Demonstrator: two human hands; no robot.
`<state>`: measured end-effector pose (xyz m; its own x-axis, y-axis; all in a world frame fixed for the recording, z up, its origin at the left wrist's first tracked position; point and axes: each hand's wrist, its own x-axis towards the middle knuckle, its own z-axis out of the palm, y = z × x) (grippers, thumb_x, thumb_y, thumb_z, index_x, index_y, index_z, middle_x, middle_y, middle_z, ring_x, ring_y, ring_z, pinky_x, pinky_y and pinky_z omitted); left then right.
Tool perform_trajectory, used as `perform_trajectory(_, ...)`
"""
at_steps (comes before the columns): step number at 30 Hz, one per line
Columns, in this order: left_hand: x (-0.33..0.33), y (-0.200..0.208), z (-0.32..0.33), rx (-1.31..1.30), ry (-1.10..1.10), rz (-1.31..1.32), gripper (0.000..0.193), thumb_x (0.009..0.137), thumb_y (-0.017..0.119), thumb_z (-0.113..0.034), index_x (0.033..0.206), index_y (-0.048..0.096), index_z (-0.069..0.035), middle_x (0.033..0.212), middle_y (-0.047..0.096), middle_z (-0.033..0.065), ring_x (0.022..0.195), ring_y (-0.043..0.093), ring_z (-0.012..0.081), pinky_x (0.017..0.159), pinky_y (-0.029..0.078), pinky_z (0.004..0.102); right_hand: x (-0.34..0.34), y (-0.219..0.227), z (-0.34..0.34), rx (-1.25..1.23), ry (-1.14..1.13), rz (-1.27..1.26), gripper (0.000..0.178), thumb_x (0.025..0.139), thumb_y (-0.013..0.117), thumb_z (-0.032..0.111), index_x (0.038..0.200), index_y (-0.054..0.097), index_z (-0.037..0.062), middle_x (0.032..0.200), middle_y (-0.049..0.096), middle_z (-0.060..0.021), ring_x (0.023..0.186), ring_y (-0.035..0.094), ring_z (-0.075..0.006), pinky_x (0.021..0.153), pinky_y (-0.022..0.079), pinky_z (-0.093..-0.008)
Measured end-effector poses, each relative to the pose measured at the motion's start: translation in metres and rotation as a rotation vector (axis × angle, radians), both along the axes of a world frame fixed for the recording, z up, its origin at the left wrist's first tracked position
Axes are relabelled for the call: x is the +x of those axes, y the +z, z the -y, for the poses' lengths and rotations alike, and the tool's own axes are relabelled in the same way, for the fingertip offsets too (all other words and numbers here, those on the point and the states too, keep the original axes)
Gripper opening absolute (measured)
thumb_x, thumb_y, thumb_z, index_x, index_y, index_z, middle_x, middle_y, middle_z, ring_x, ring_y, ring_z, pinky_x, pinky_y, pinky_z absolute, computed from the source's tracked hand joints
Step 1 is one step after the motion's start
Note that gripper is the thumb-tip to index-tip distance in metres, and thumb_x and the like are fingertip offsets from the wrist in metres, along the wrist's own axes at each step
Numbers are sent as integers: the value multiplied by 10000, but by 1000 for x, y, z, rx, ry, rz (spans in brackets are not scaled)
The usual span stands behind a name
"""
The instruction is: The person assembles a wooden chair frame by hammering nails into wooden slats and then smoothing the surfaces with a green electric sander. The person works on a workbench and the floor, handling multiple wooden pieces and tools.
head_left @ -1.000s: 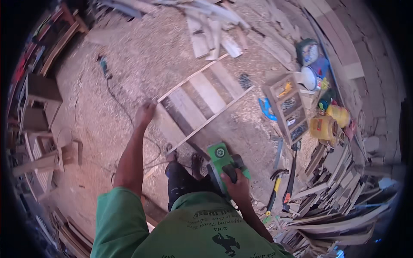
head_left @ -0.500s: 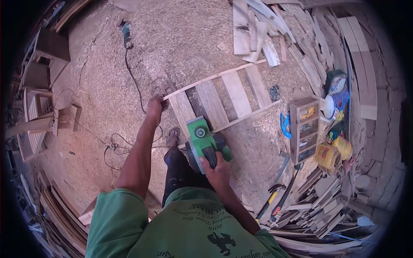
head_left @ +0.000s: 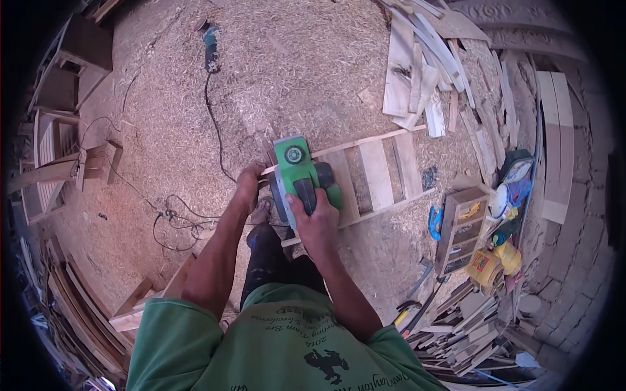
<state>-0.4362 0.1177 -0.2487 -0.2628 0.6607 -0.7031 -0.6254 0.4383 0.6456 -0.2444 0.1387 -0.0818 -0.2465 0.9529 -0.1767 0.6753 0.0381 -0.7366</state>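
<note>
My right hand [head_left: 316,223] is wrapped round the black handle of a green electric planer [head_left: 293,172]. The planer lies over the left end of a slatted wooden frame [head_left: 375,173], which looks like a short ladder with two long rails and several cross boards. It covers part of the far rail and the leftmost boards. Just left of the planer, my left hand [head_left: 249,185] is closed on the frame's far left corner; its fingertips are partly hidden. A foot in a sandal [head_left: 262,210] shows beneath the frame's left end.
An angle grinder [head_left: 210,49] with a trailing cord lies ahead on the shavings-covered floor. Boards [head_left: 401,72] are piled far right. To the right stand a compartmented wooden box [head_left: 463,228] and yellow containers [head_left: 484,268]. A hammer [head_left: 405,313] lies near stacked offcuts [head_left: 450,329].
My right hand has moved the planer away from me, from the frame's near rail to its far rail. My left hand stays at the corner. The whole view has shifted a little.
</note>
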Motion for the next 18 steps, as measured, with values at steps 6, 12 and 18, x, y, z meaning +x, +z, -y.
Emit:
perform_trajectory(6, 4, 21, -5, -50, 26, 85, 203, 1008, 582, -292, 1076, 664, -118, 1161, 676, 63, 1109, 598, 239, 1048, 457, 426, -13, -3, -16, -1, -17, 10, 536, 970, 785, 503, 1035, 621, -4, 804, 722, -265, 758, 734, -491, 685, 576, -567)
perform_trajectory(12, 4, 8, -4, -28, 53, 99, 244, 1017, 576, -287, 1138, 689, -107, 1195, 697, 83, 1144, 609, 257, 1082, 449, 429, -25, -1, -24, 31, -43, 18, 522, 973, 789, 493, 1057, 671, -9, 816, 749, -215, 770, 759, -436, 698, 578, -520)
perform_trajectory(18, -2, -10, 5, 47, 52, 113, 486, 1044, 603, -433, 1356, 647, -62, 1279, 682, 100, 1186, 600, 259, 1086, 445, 459, 4, 4, -22, 30, -65, -1, 467, 984, 790, 420, 1147, 697, -8, 908, 766, -215, 828, 772, -399, 748, 590, -478)
